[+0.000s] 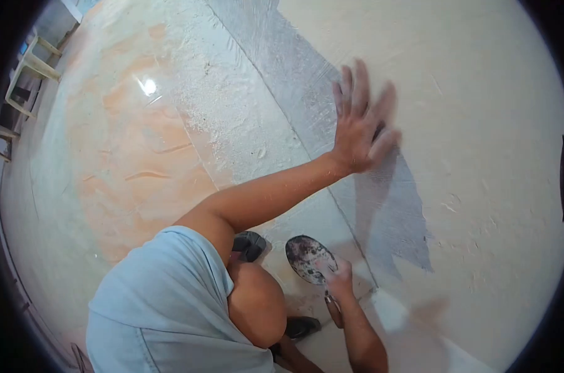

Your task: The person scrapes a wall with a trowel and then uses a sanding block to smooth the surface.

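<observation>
Metal trowel, drk-smeared, in R grip

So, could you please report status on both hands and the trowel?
Left hand spread over the wall, contact unclear. Right hand gripping the smeared trowel. Black shoe close by, seemingly not blocking.

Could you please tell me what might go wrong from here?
The left hand is spread at the edge of the streaky grey patch, so it might smudge that area. The right hand seems to hold the trowel-like tool near its smeared, broad end, so it could slip. Pale crumbs beside the seam could get dragged onto the patch.
</observation>
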A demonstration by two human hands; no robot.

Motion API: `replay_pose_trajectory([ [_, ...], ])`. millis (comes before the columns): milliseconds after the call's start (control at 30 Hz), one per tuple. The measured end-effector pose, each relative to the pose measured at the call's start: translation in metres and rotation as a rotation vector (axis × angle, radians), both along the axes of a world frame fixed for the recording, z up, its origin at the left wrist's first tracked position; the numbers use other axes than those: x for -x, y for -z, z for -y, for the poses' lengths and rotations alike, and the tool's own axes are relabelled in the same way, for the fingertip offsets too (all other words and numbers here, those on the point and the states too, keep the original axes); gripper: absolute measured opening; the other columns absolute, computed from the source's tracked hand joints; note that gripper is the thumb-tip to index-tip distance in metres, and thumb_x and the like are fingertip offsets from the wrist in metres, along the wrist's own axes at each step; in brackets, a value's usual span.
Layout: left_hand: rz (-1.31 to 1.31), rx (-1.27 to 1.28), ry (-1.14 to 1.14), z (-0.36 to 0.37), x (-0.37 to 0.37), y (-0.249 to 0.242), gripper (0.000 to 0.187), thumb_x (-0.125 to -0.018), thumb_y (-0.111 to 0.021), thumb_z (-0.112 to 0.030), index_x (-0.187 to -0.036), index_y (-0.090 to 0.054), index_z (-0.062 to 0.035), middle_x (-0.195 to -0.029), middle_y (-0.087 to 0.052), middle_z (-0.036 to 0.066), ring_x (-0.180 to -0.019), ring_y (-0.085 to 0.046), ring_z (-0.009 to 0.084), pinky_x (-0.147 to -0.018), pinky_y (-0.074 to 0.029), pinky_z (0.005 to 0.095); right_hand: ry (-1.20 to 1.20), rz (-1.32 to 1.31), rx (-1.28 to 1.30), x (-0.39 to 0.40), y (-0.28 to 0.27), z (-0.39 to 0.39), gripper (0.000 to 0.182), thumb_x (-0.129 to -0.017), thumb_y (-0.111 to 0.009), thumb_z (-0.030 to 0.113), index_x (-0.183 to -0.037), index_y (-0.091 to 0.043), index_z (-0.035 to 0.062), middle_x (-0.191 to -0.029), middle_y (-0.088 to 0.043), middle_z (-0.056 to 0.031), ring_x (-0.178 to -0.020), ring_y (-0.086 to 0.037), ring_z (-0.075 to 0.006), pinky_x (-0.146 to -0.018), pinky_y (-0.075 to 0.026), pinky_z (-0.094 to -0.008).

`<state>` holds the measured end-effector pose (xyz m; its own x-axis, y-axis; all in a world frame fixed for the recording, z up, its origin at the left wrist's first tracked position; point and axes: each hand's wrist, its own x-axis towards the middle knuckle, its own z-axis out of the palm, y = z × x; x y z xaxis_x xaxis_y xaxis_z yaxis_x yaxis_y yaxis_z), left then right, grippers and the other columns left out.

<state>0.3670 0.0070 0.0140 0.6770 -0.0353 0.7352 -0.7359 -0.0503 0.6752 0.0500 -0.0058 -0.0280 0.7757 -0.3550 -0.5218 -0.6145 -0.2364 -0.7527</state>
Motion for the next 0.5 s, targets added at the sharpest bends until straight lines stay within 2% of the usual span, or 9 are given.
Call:
replay_pose_trajectory([
  [33, -0.017, -0.001, -0.003, -0.003, -0.013, 0.015, 0.075, -0.094, -0.052, -0.056, -0.155, -0.039, -0.0133, -0.166, -0.006, 0.027, -0.153, 0.0, 0.049, -0.116, 0.004, 0.0688, 0.008, -0.039, -0.015, -0.011, -0.017, -0.004, 0.021, -0.092, -0.071, 0.018, -0.096, -0.069, -0.0028, -0.082, -0.072, -0.0084, -0.075, -0.06, -0.0103, -0.071, -0.051, -0.0302],
  [100, 0.103, -0.114, -0.059, -0.015, -0.047, 0.045, 0.08, -0.092, -0.053, -0.061, -0.155, -0.039, -0.0148, -0.167, -0.005, 0.024, -0.153, 0.001, 0.0476, -0.116, 0.005, 0.069, 0.005, -0.013, 0.008, -0.004, -0.015, -0.007, 0.02, -0.092, -0.07, 0.017, -0.096, -0.069, -0.0027, -0.082, -0.072, -0.0085, -0.075, -0.061, -0.011, -0.071, -0.051, -0.0304],
  [133, 0.0, -0.006, -0.101, -0.022, -0.065, 0.045, 0.078, -0.096, -0.05, -0.057, -0.157, -0.034, -0.0108, -0.168, -0.006, 0.022, -0.154, 0.0, 0.0462, -0.118, 0.005, 0.0661, -0.005, 0.018, 0.027, -0.002, -0.014, -0.004, 0.02, -0.092, -0.07, 0.017, -0.097, -0.069, -0.0026, -0.082, -0.071, -0.0086, -0.075, -0.061, -0.0117, -0.072, -0.051, -0.0305],
  [200, -0.332, 0.389, -0.096, -0.03, -0.112, 0.044, 0.073, -0.102, -0.045, -0.048, -0.158, -0.028, -0.0046, -0.167, -0.005, 0.025, -0.154, -0.001, 0.0456, -0.119, 0.005, 0.0632, -0.047, 0.017, 0.084, -0.001, -0.023, -0.008, 0.02, -0.092, -0.069, 0.016, -0.099, -0.068, -0.0026, -0.083, -0.072, -0.0089, -0.076, -0.062, -0.0119, -0.073, -0.051, -0.0305],
  [233, -0.311, 0.379, -0.092, -0.028, -0.111, 0.047, 0.073, -0.102, -0.045, -0.048, -0.158, -0.028, -0.0046, -0.167, -0.005, 0.025, -0.154, -0.001, 0.0456, -0.119, 0.005, 0.0632, -0.037, 0.035, 0.096, -0.003, -0.025, -0.009, 0.02, -0.092, -0.069, 0.017, -0.099, -0.068, -0.0025, -0.084, -0.072, -0.0094, -0.076, -0.063, -0.0124, -0.073, -0.051, -0.0308],
  [333, -0.145, 0.113, -0.078, -0.016, -0.077, 0.049, 0.074, -0.105, -0.039, -0.049, -0.161, -0.017, -0.0056, -0.166, 0.013, 0.025, -0.153, 0.012, 0.0446, -0.118, 0.005, 0.0659, -0.04, 0.129, 0.084, -0.009, -0.017, -0.005, 0.02, -0.091, -0.069, 0.018, -0.098, -0.068, -0.0018, -0.083, -0.072, -0.0119, -0.076, -0.065, -0.0146, -0.072, -0.051, -0.0323],
  [400, -0.002, -0.224, 0.101, -0.034, 0.003, 0.014, 0.084, -0.1, -0.039, -0.062, -0.163, -0.009, -0.0144, -0.165, 0.02, 0.022, -0.15, 0.018, 0.0476, -0.114, 0.006, 0.0721, -0.213, 0.124, 0.112, -0.003, -0.008, 0.009, 0.019, -0.091, -0.069, 0.016, -0.096, -0.068, -0.0016, -0.081, -0.07, -0.0134, -0.074, -0.066, -0.0161, -0.071, -0.051, -0.033],
  [433, 0.005, -0.254, 0.074, -0.037, 0.006, 0.004, 0.084, -0.1, -0.039, -0.062, -0.163, -0.009, -0.0144, -0.165, 0.02, 0.022, -0.15, 0.018, 0.0476, -0.114, 0.006, 0.0721, -0.218, 0.118, 0.098, -0.008, -0.02, 0.007, 0.018, -0.091, -0.069, 0.016, -0.094, -0.067, -0.0015, -0.076, -0.068, -0.0129, -0.071, -0.063, -0.0147, -0.069, -0.051, -0.0328],
  [500, -0.082, -0.348, 0.135, -0.043, 0.01, -0.011, 0.092, -0.095, -0.039, -0.072, -0.163, -0.005, -0.0201, -0.165, 0.02, 0.02, -0.149, 0.019, 0.0501, -0.111, 0.007, 0.076, -0.238, 0.191, 0.092, -0.005, -0.021, 0.006, 0.018, -0.091, -0.068, 0.016, -0.092, -0.066, -0.0017, -0.075, -0.067, -0.0123, -0.07, -0.061, -0.0138, -0.068, -0.05, -0.0329],
])
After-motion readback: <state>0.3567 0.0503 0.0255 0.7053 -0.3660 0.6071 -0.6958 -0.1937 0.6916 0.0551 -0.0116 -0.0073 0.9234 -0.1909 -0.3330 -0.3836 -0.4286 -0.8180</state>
